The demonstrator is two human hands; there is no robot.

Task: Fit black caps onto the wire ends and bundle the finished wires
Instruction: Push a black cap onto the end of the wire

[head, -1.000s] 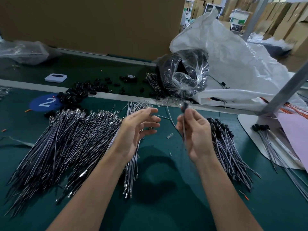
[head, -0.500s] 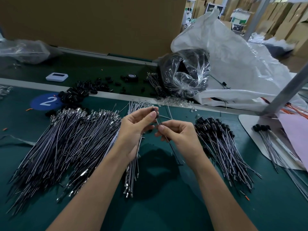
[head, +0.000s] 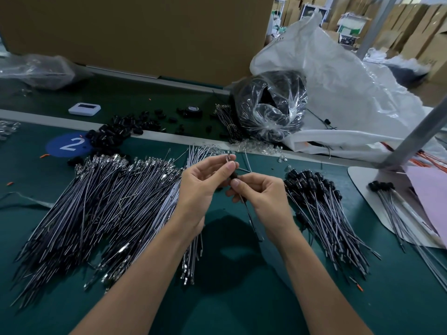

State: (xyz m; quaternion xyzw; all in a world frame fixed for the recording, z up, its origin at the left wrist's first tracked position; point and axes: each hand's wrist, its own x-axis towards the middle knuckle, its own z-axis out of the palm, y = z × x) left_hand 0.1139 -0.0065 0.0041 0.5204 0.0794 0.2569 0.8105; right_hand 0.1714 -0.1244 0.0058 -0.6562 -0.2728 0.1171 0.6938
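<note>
Currently left hand (head: 205, 187) pinches the wire (head: 250, 216) at its top end, right hand (head: 263, 197) pinches it under the black cap (head: 233, 175), likely bracing to seat it. Capped pile (head: 321, 206) lies right for quick drop-off; bare wires (head: 96, 201) left.

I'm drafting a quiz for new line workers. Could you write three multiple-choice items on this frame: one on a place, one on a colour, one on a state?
1. Where does the pile of capped wires lie?
A) left of both hands
B) right of the right hand
C) between the hands

2. What colour is the round sticker marked 2?
A) blue
B) red
C) yellow

3. What is the right hand doing?
A) lying flat and open
B) pinching a wire
C) hanging idle

Answers:
1 B, the pile sits on that hand's outer side.
2 A, white digit on blue.
3 B, thumb and fingers close on the wire below a black cap.
</note>
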